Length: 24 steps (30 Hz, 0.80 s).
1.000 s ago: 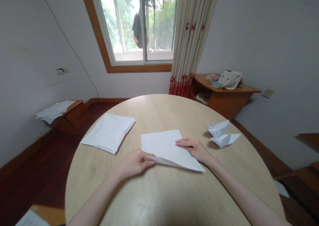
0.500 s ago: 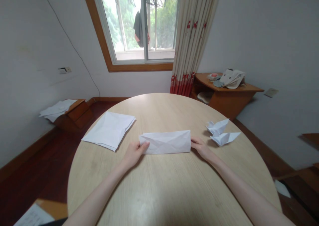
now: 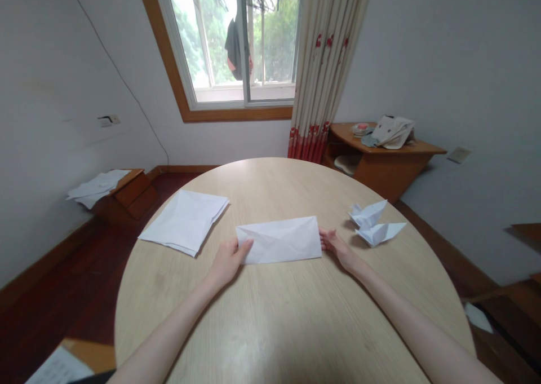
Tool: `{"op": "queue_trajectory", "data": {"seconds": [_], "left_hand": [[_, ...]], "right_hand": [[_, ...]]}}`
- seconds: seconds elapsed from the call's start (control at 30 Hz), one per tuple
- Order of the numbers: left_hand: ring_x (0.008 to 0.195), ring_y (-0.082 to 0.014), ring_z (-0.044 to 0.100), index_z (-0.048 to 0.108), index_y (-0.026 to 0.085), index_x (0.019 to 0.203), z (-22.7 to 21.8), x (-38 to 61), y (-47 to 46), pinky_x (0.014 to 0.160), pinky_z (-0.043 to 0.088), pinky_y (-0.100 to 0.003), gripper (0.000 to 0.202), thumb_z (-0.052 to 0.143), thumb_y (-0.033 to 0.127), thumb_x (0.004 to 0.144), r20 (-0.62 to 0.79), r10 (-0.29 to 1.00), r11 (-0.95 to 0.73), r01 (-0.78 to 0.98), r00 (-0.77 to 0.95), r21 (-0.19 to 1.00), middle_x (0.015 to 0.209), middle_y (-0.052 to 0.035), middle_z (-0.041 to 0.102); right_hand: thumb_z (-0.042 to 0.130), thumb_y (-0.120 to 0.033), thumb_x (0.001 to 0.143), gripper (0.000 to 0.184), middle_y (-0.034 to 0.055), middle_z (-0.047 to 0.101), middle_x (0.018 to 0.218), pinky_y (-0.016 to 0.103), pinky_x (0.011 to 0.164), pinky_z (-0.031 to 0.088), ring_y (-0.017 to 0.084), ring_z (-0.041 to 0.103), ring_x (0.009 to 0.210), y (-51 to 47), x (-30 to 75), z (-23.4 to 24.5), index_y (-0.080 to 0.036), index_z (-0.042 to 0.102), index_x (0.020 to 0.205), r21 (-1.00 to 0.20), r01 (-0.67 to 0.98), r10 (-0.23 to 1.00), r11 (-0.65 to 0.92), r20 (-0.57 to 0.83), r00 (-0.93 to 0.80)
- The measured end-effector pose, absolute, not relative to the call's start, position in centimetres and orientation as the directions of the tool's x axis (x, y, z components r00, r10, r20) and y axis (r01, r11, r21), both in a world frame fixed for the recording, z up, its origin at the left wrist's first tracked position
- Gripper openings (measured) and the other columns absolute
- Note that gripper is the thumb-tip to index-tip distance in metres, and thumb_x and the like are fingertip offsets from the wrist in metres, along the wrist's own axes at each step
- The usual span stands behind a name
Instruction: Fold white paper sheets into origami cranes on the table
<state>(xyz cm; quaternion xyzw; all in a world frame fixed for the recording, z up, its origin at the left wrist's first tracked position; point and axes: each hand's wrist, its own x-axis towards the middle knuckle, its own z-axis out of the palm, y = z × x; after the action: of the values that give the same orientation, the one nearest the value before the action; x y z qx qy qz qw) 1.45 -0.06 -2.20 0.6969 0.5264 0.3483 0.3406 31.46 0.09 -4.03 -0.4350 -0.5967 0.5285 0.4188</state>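
A white sheet of paper [image 3: 279,239], folded into a long strip with crease lines showing, lies on the round wooden table [image 3: 270,327]. My left hand [image 3: 228,259] pinches the strip's left end between thumb and fingers. At the strip's right end my right hand [image 3: 336,247] grips the edge with curled fingers. Both forearms reach in from the near edge of the table.
A stack of white sheets [image 3: 185,221] lies to the left on the table. Two folded paper figures [image 3: 374,223] sit at the right. Beyond the table stand a low wooden cabinet [image 3: 124,192] with papers, a corner shelf [image 3: 380,158] with a bag, a curtain and a window.
The flat sheet, with a corner lifted by my left hand, has been folded over into a long strip. My right hand moved from on top of the paper to its right end.
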Motion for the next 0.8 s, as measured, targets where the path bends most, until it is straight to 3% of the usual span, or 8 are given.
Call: {"op": "queue_trajectory", "data": {"seconds": [0.17, 0.3, 0.43, 0.57, 0.67, 0.8], "left_hand": [[0.071, -0.0229, 0.058, 0.058, 0.015, 0.08, -2.3, 1.6, -0.2, 0.061, 0.04, -0.029, 0.041, 0.043, 0.052, 0.086, 0.171, 0.968, -0.244, 0.512, 0.185, 0.823, 0.077, -0.0076, 0.064], [0.087, -0.0263, 0.062, 0.054, 0.015, 0.1, -2.4, 1.8, -0.5, 0.075, 0.046, -0.035, 0.035, 0.052, 0.046, 0.084, 0.236, 0.96, -0.281, 0.535, 0.152, 0.797, 0.095, -0.0103, 0.065], [0.103, -0.0292, 0.06, 0.037, 0.016, 0.129, -2.8, 2.3, -0.9, 0.086, 0.048, -0.042, 0.067, 0.067, 0.042, 0.075, 0.241, 0.966, -0.251, 0.567, 0.095, 0.784, 0.115, -0.0127, 0.059], [0.123, -0.0326, 0.047, 0.012, 0.023, 0.144, -3.2, 2.8, -1.2, 0.096, 0.044, -0.047, 0.099, 0.075, 0.034, 0.069, 0.321, 0.946, -0.287, 0.589, 0.049, 0.756, 0.137, -0.0163, 0.04], [0.122, -0.033, 0.047, 0.005, 0.026, 0.145, -3.3, 3.1, -1.5, 0.095, 0.045, -0.049, 0.102, 0.074, 0.029, 0.071, 0.368, 0.928, -0.315, 0.63, 0.049, 0.71, 0.134, -0.0159, 0.036], [0.102, -0.0289, 0.059, 0.015, 0.028, 0.144, -3.0, 3.3, -1.8, 0.083, 0.052, -0.048, 0.091, 0.072, 0.022, 0.073, 0.348, 0.933, -0.301, 0.731, 0.093, 0.613, 0.125, -0.0122, 0.035]], "right_hand": [[0.069, -0.058, 0.069, 0.057, 0.01, 0.069, 0.099, 0.037, 0.077, 0.05, 0.025, 0.065, 0.087, 0.2, 30.7, -3.8, -0.017, 0.06, 0.107, -0.99, 0.12, 0.965, 0.068, 0.035, -0.262], [0.073, -0.047, 0.067, 0.05, 0.0103, 0.067, 0.103, 0.039, 0.081, 0.049, 0.026, 0.064, 0.09, 0.2, 30.3, -4.0, -0.018, 0.056, 0.105, -0.986, 0.153, 0.974, 0.071, 0.035, -0.225], [0.076, -0.04, 0.063, 0.054, 0.0095, 0.066, 0.104, 0.04, 0.082, 0.049, 0.026, 0.063, 0.093, 0.2, 30.2, -4.3, -0.019, 0.052, 0.107, -0.976, 0.189, 0.971, 0.112, 0.067, -0.229], [0.075, -0.035, 0.063, 0.052, 0.0078, 0.066, 0.102, 0.04, 0.082, 0.049, 0.025, 0.063, 0.091, 0.2, 30.2, -4.5, -0.019, 0.051, 0.106, -0.952, 0.269, 0.974, 0.148, 0.093, -0.207], [0.073, -0.034, 0.067, 0.055, 0.0084, 0.065, 0.105, 0.041, 0.084, 0.049, 0.025, 0.063, 0.094, 0.1, 30.2, -4.4, -0.019, 0.049, 0.115, -0.931, 0.329, 0.976, 0.161, 0.1, -0.195], [0.07, -0.028, 0.07, 0.082, 0.0138, 0.054, 0.131, 0.046, 0.101, 0.04, 0.027, 0.054, 0.117, 0.0, 30.1, -4.3, -0.02, 0.029, 0.141, -0.882, 0.421, 0.974, 0.21, 0.151, -0.17]]}}
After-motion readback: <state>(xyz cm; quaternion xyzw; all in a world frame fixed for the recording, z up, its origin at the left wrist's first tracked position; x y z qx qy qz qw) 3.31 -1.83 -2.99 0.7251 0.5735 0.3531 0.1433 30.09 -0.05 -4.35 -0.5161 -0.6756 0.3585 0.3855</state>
